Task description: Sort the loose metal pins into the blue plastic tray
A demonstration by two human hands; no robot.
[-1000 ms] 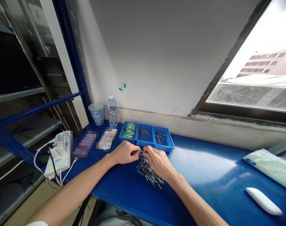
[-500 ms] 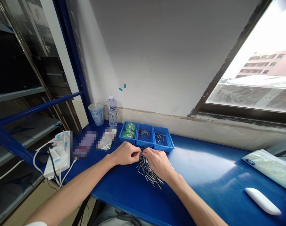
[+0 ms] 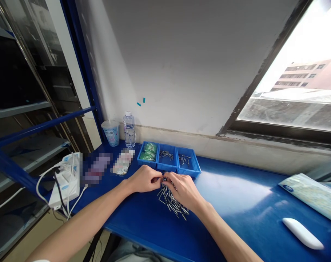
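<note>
My left hand (image 3: 146, 179) and my right hand (image 3: 183, 187) meet fingertip to fingertip just in front of the bins. Both are pinched around a small metal piece (image 3: 164, 179), mostly hidden by the fingers. Below and partly under my right hand lies a pile of thin metal pins (image 3: 173, 203). Behind the hands three blue bins stand side by side: the left bin (image 3: 139, 162) holds green-and-clear packets (image 3: 149, 152), while the middle bin (image 3: 167, 167) and the right bin (image 3: 194, 172) each hold several metal pins.
A cup (image 3: 111, 134) and a water bottle (image 3: 129, 130) stand by the wall. Two blurred flat items and a power strip (image 3: 66, 182) with white cables are at the left. A white rounded object (image 3: 302, 233) and a patterned packet (image 3: 311, 193) lie at the right of the blue table (image 3: 236, 203).
My right fingers have shifted slightly, and a bit more of the metal piece shows between the fingertips. The view has moved very slightly.
</note>
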